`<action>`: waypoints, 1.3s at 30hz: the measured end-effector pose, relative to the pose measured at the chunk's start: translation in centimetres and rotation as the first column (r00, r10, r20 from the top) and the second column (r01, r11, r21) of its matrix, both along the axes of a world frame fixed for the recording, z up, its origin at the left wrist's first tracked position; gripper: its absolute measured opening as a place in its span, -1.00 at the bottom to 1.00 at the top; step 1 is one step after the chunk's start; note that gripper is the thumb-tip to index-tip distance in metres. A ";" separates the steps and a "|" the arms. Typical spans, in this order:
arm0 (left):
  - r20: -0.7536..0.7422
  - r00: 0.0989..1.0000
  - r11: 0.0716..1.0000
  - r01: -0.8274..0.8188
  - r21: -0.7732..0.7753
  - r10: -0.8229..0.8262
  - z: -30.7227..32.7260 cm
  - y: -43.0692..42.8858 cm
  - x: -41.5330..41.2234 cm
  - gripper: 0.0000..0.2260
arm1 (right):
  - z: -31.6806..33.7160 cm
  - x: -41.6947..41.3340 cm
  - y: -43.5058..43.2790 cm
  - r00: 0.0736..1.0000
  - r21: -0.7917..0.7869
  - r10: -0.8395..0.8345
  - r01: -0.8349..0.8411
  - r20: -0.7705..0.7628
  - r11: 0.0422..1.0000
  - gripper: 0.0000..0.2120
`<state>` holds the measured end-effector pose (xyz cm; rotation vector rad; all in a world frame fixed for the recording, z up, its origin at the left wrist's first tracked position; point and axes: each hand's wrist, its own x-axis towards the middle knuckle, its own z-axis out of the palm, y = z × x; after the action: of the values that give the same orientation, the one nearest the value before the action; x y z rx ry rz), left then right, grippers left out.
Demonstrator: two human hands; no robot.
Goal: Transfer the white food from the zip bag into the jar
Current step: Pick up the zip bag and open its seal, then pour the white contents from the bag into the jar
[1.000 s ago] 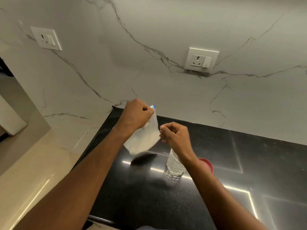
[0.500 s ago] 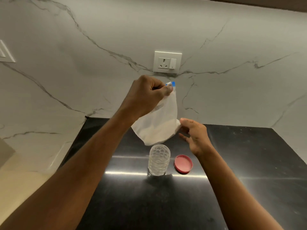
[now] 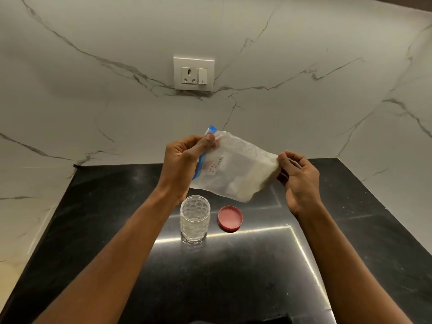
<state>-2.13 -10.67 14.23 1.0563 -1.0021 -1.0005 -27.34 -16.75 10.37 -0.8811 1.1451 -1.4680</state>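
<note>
Above a black tabletop (image 3: 93, 230), a zip bag (image 3: 231, 167) is held sideways in the air between two hands. The left hand (image 3: 184, 160) is pinched shut on the blue zip strip at the bag's left end; the right hand (image 3: 301, 176) is pinched on the opposite corner, where the white food (image 3: 254, 181) is gathered low. A small handwritten label is seen on the bag. Whether the zip is open cannot be told.

Below the left hand, an open clear jar (image 3: 194, 218) stands upright, with a little white visible at its bottom. A pink lid (image 3: 230, 218) lies just beside it on the right, apart from it.

For the pour to be done well, the zip end should probably be brought directly over the jar's narrow mouth and shaped into a spout, with the far corner raised slowly so the powder slides in a thin stream. A sudden tilt would likely send food over the rim
</note>
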 end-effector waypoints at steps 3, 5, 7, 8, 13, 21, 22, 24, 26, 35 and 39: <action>-0.027 0.998 0.999 0.050 -0.010 -0.050 -0.4 -0.2 -0.7 -0.81 | -0.2 -0.8 0.3 0.999 0.007 0.003 -0.003 0.054 1.000 -0.80; -0.016 0.998 0.998 0.064 0.008 -0.064 -0.8 -0.4 -0.7 -0.80 | -0.4 -1.3 0.5 0.996 0.011 0.023 -0.024 0.087 1.000 -0.77; -0.009 0.998 0.997 0.070 0.042 -0.070 -1.5 -0.4 -0.6 -0.79 | -0.6 -1.6 0.5 0.993 0.005 0.040 -0.041 0.112 0.999 -0.73; -0.006 0.998 0.996 0.068 0.059 -0.068 -1.9 -0.4 -0.5 -0.79 | -0.6 -1.8 0.5 0.991 -0.001 0.048 -0.048 0.123 0.999 -0.71; -0.030 0.999 0.991 0.039 0.125 -0.036 -3.5 -0.2 -0.2 -0.79 | -0.6 -1.7 0.2 0.987 -0.019 0.099 -0.098 0.130 0.995 -0.68; -0.067 0.998 0.986 0.007 0.168 0.005 -5.9 0.4 1.0 -0.83 | -0.6 -1.8 -0.3 0.985 -0.113 0.160 -0.167 -0.067 0.980 -0.77; -0.058 0.998 0.984 0.001 0.178 0.010 -6.3 0.5 1.2 -0.84 | -0.5 -1.7 -0.4 0.983 -0.127 0.161 -0.172 -0.090 0.977 -0.78; -0.029 0.999 0.980 -0.007 0.197 0.013 -6.9 0.7 1.6 -0.84 | -0.3 -1.5 -0.4 0.977 -0.157 0.158 -0.180 -0.142 0.971 -0.79; 0.033 0.999 0.977 -0.023 0.212 0.016 -7.4 0.7 2.1 -0.84 | 0.0 -1.2 -0.4 0.967 -0.192 0.156 -0.195 -0.200 0.962 -0.78; 0.773 0.615 0.949 -0.309 0.055 0.155 -6.9 1.1 4.0 -0.30 | 0.7 -0.7 0.1 0.906 -0.303 0.152 -0.285 -0.395 0.909 -0.78; 0.907 0.331 0.965 -0.118 -0.234 0.260 -3.5 0.3 2.1 -0.32 | 0.5 -0.7 0.2 0.898 -0.297 0.155 -0.293 -0.413 0.909 -0.79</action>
<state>-0.01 -10.38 10.72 1.6463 -1.7891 0.0183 -28.01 -16.50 10.88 -1.5566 1.0188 -1.3596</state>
